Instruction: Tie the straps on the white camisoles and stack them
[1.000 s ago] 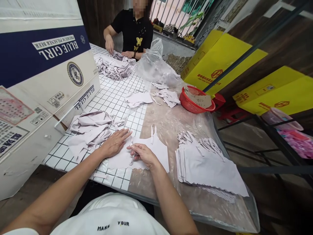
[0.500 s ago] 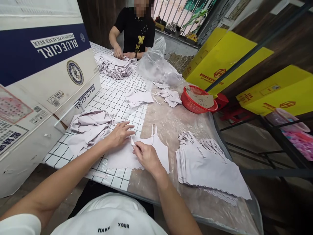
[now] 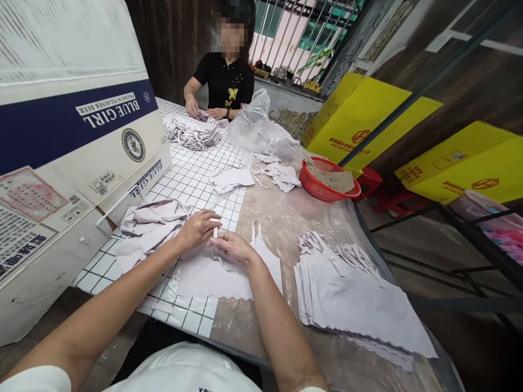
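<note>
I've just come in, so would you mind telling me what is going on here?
A person's right hand pinches what looks like a strap of a pale garment, with the left hand close beside it. The garment lies spread on the table, between rumpled cloth and a stack of garments. Across the table, a co-worker's hands are at another pile.

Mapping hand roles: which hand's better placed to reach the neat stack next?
Right, probably: the right hand is nearer the neat stack; the left hand is beside the crumpled pile.
</note>
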`<control>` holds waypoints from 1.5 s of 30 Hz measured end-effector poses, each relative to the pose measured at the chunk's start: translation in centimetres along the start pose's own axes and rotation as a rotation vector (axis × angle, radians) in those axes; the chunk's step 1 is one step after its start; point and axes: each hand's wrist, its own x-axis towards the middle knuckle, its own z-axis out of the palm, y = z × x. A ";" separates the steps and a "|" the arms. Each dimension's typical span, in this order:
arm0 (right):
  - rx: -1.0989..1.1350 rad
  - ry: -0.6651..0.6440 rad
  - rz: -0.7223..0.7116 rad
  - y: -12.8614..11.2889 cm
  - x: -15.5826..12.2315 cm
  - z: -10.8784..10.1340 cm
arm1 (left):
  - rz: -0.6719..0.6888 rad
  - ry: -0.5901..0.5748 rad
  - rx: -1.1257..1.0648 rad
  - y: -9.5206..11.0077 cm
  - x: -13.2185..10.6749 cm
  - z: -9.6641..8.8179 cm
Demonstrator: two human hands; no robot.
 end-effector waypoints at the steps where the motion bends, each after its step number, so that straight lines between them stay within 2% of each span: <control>1: -0.014 -0.039 -0.010 0.0 -0.4 -0.1 | -0.030 -0.001 -0.007 -0.2 0.1 -0.1; 6: -0.121 -0.213 -0.044 -0.1 -3.6 -1.7 | -0.254 -0.025 -0.035 -0.9 0.4 -0.8; 10: -0.153 -0.257 -0.121 -0.5 -4.7 -2.8 | -0.384 -0.035 -0.031 -1.1 0.5 -0.7; 15: -0.127 -0.204 -0.176 -0.8 -3.7 -3.1 | -0.473 -0.044 0.021 -1.4 0.7 -0.4; 21: 0.033 -0.229 -0.042 0.5 -2.4 -3.0 | -0.581 -0.093 0.108 -2.0 0.9 -0.2; 26: 0.085 -0.277 0.007 1.9 -1.6 -3.0 | -0.666 -0.153 0.162 -2.5 0.8 0.5; 29: 0.140 -0.184 0.006 2.6 -1.2 -3.0 | -0.706 -0.226 0.170 -2.5 0.9 0.2; 31: 0.169 -0.083 -0.019 2.9 -0.8 -2.9 | -0.705 -0.258 0.192 -2.0 0.9 -0.7; 34: 0.166 0.028 -0.056 3.4 -0.3 -2.8 | -0.678 -0.172 0.243 -0.2 0.4 -2.1; 36: 0.141 0.095 -0.090 3.7 0.1 -2.7 | -0.645 -0.140 0.186 1.6 -0.4 -2.4; 39: 0.118 0.206 -0.139 3.8 0.6 -2.6 | -0.586 -0.237 0.066 4.1 -1.6 -1.7; 41: 0.131 0.255 -0.135 3.8 0.8 -2.5 | -0.585 -0.309 0.071 5.2 -2.2 -0.9; 45: 0.188 0.248 -0.104 3.7 0.8 -2.4 | -0.668 -0.416 0.093 6.3 -2.4 0.2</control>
